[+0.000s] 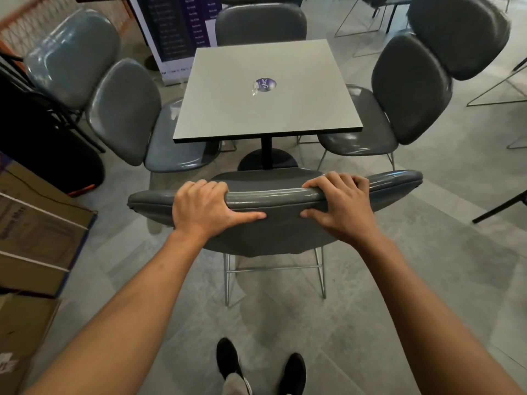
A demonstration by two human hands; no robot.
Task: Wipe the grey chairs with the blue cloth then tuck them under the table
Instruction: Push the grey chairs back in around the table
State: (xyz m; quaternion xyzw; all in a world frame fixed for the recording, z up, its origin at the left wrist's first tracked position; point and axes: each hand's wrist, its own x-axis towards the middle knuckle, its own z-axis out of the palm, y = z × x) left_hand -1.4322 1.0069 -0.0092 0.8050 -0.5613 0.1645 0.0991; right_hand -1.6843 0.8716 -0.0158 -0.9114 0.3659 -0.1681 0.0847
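Hands on near chair (pixel 273 220): my left hand (pixel 205 208) and right hand (pixel 339 208) both clamp top of its backrest, fingers curled over front, thumbs on back. Chair stands at counter's (pixel 228 109) near edge, seat just short of it. Chair at left edge (pixel 128 115), right edge (pixel 399 92), far edge (pixel 261 24).

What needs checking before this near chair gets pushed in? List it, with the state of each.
1. Left hand grips the near chair's backrest: ok.
2. Right hand grips the same backrest: ok.
3. Near chair lined up with the table: ok.
4. Table pedestal lies ahead of the seat and may limit travel: cannot tell.
5. Side chairs, left and right, clear of the path: ok.
6. Chair already wiped; no blue cloth in view: cannot tell.
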